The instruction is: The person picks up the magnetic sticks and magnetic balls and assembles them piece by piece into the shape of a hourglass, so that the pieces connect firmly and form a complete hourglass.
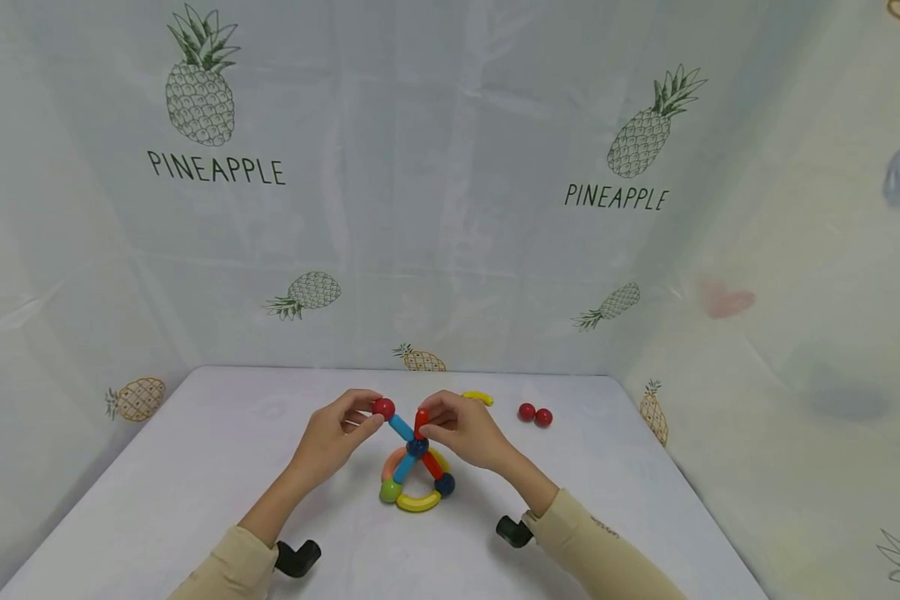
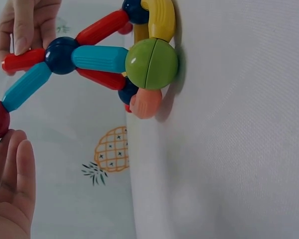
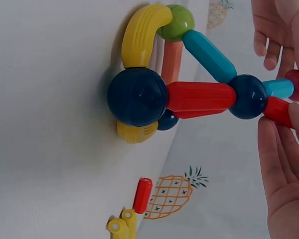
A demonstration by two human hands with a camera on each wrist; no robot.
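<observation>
A frame of toy rods and balls stands on the table. A ring of yellow curved rods (image 1: 418, 503), an orange curved rod (image 3: 171, 62), a green ball (image 2: 152, 63) and dark blue balls (image 3: 137, 97) forms its base. Straight blue and red rods (image 3: 202, 96) slope up to a top dark blue ball (image 2: 61, 55). From that ball a blue rod (image 2: 27, 86) slants up to a red ball (image 1: 383, 407), which my left hand (image 1: 332, 433) pinches. My right hand (image 1: 468, 432) pinches a short red rod (image 2: 23, 60) set on the same top ball.
Two red balls (image 1: 535, 415) lie together at the back right. Yellow curved rods (image 3: 120, 226) and a loose red rod (image 3: 142, 195) lie behind my right hand. A pineapple-printed curtain (image 1: 450, 208) hangs behind the white table (image 1: 270, 400).
</observation>
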